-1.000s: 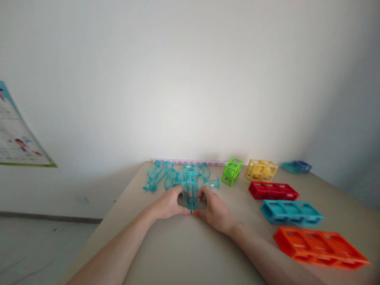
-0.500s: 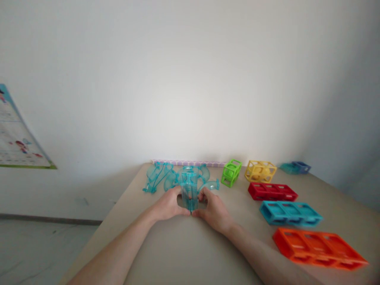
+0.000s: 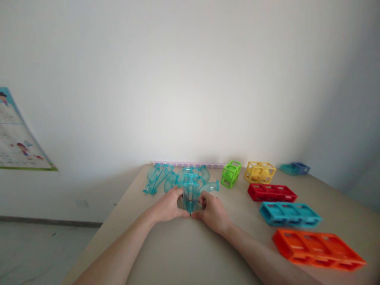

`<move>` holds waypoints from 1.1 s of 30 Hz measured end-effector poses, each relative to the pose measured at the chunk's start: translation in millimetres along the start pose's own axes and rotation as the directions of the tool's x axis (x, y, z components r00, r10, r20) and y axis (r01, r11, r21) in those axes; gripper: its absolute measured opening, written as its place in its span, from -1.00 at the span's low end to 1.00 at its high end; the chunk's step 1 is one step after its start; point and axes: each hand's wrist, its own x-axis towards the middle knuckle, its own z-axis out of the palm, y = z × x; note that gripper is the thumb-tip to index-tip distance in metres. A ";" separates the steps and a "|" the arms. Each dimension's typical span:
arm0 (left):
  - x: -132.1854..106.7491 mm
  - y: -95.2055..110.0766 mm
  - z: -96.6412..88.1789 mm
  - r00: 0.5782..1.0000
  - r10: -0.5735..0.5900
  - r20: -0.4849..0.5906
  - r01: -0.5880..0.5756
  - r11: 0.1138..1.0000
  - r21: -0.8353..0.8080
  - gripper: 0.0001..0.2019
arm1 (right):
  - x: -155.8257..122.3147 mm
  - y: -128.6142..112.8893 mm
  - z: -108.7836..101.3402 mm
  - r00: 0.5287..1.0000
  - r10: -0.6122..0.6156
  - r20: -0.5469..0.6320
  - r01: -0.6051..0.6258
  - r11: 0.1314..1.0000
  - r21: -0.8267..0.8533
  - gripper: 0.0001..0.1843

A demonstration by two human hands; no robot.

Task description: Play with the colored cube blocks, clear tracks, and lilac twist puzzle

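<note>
An upright clear teal plastic tube piece (image 3: 190, 196) stands on the beige table (image 3: 178, 253), gripped from both sides. My left hand (image 3: 168, 206) is closed on its left side, and my right hand (image 3: 212, 211) is closed on its right side, thumbs meeting at its base. Just behind it lies a heap of clear teal track pieces (image 3: 170, 177), among them a curved elbow (image 3: 211, 185).
To the right lie a green cube frame (image 3: 231, 173), a yellow frame (image 3: 260, 171), a red frame (image 3: 271, 192), a teal frame (image 3: 289, 214) and an orange frame (image 3: 317, 249). Small blue pieces (image 3: 295, 168) sit in the far right corner. A poster (image 3: 14, 142) hangs on the left wall.
Both hands have closed in a little tighter round the teal tube piece. The view has shifted slightly; nothing else on the table has moved.
</note>
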 end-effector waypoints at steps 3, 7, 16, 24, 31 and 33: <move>-0.1 -2.0 -0.6 1.000 0.007 0.000 -0.007 1.000 -0.022 -0.61 | 0.4 1.3 0.5 1.000 -0.019 0.004 0.019 1.000 -0.012 -0.62; -0.3 -4.3 0.4 1.000 -0.011 -0.004 0.010 1.000 -0.020 -0.62 | 0.6 3.7 0.9 0.999 -0.032 0.007 0.032 0.999 -0.035 -0.60; 0.6 -7.2 2.9 0.998 -0.063 0.011 0.064 0.996 -0.069 -0.62 | -4.6 3.4 1.9 0.999 -0.036 -0.012 0.036 0.999 -0.033 -0.58; 1.0 -12.6 5.5 0.997 -0.081 -0.001 0.080 0.995 -0.067 -0.59 | -5.0 6.4 2.8 0.998 -0.059 0.003 0.059 0.997 0.052 -0.53; -0.8 -10.4 3.1 0.998 -0.060 0.012 0.061 0.997 -0.052 -0.62 | -2.4 17.2 3.8 0.997 -0.081 0.018 0.076 0.979 0.187 -0.52; -0.6 -13.6 3.1 1.000 -0.008 0.002 0.008 0.991 -0.131 -0.63 | -1.6 17.8 2.9 0.997 -0.077 0.024 0.070 0.973 0.219 -0.51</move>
